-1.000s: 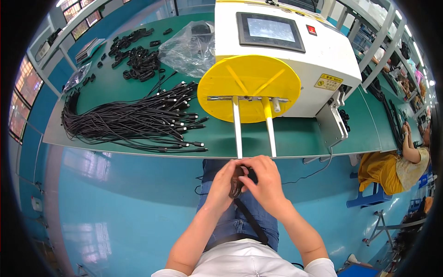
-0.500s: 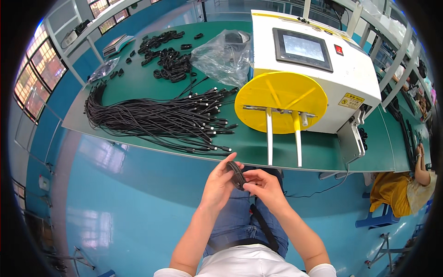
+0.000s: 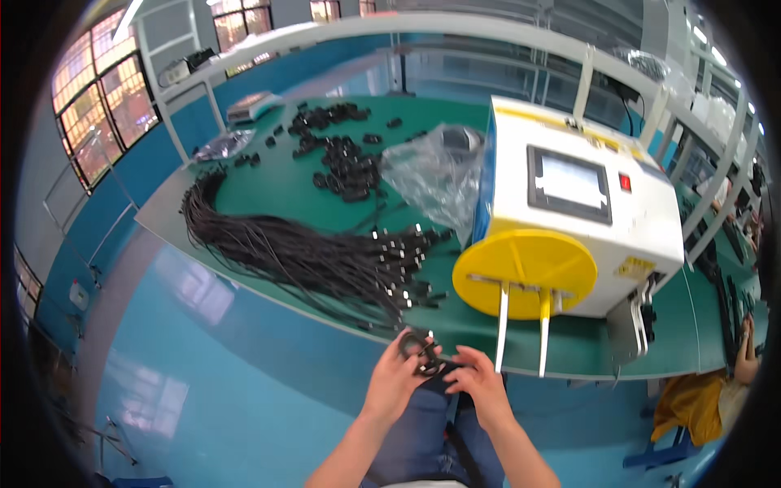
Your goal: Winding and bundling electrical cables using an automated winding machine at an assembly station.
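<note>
A small coil of black cable point(image 3: 408, 342) is held in my left hand point(image 3: 390, 386), just off the table's front edge. Beside it my right hand point(image 3: 482, 386) has its fingers apart and appears to hold nothing. Just beyond my hands lies a bundle of long black cables point(image 3: 285, 244), their light-tipped plugs toward the right. A pile of wound black coils point(image 3: 350, 167) sits farther back on the green table point(image 3: 252, 191). To the right, a yellow disc point(image 3: 480, 281) with two protruding rods fronts a white machine point(image 3: 508, 175).
A clear plastic bag point(image 3: 427, 175) rests against the machine's left side. At the far left are a small bag point(image 3: 224, 146) and a scale point(image 3: 250, 107). Metal shelf framing point(image 3: 325, 32) spans the back. Another person in yellow clothing point(image 3: 690, 407) sits at the right.
My right hand has come off the coil and its fingers have spread; the coil stays in my left hand. The head view has tilted up, so the table and machine sit lower.
</note>
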A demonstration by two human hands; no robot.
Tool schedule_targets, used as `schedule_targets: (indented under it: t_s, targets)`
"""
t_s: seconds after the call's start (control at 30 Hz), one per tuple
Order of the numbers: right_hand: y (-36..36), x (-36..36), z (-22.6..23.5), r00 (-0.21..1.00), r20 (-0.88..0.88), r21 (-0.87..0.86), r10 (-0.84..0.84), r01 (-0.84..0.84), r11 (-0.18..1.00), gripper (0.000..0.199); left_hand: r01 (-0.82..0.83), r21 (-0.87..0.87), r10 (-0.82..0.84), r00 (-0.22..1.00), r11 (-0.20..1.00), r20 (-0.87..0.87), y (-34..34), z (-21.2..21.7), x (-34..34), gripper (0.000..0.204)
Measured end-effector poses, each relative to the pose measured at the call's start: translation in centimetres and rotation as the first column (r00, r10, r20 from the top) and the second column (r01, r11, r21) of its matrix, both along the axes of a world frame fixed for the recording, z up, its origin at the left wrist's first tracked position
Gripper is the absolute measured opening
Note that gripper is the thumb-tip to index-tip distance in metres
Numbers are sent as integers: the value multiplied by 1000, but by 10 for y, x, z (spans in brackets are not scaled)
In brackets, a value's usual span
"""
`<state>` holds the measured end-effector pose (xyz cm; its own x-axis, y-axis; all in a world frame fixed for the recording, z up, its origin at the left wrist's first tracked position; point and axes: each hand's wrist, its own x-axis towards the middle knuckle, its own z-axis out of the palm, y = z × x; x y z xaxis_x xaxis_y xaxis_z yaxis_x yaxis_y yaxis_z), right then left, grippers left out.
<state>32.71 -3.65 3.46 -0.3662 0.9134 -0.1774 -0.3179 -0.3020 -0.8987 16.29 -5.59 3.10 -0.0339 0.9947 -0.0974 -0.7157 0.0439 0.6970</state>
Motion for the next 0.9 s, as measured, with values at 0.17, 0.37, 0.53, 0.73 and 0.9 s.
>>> schedule_targets:
  t_s: [0.17, 0.37, 0.53, 0.73, 0.9]
  targets:
    - [12, 15, -18, 985, 142, 144, -102, 81, 986, 40, -133, 5, 133, 987, 991, -86, 50, 11, -56, 29]
    - [21, 7, -33, 987, 155, 108, -36, 19, 994, 39, -503, 110, 464, 662, 857, -588, 232, 46, -160, 53]
    - [40, 19, -40, 988, 143, 70, -63, 54, 996, 36, -278, 589, 639, 137, 759, -757, 187, 25, -126, 28]
    - [36, 17, -43, 982, 187, 40, -12, 4, 999, 33, 49, 612, 605, -229, 790, -763, 44, 0, -119, 14]
    - [37, 15, -54, 980, 199, 124, -18, -7, 992, 35, 151, 518, 537, -331, 842, -776, 30, -7, -139, 17]
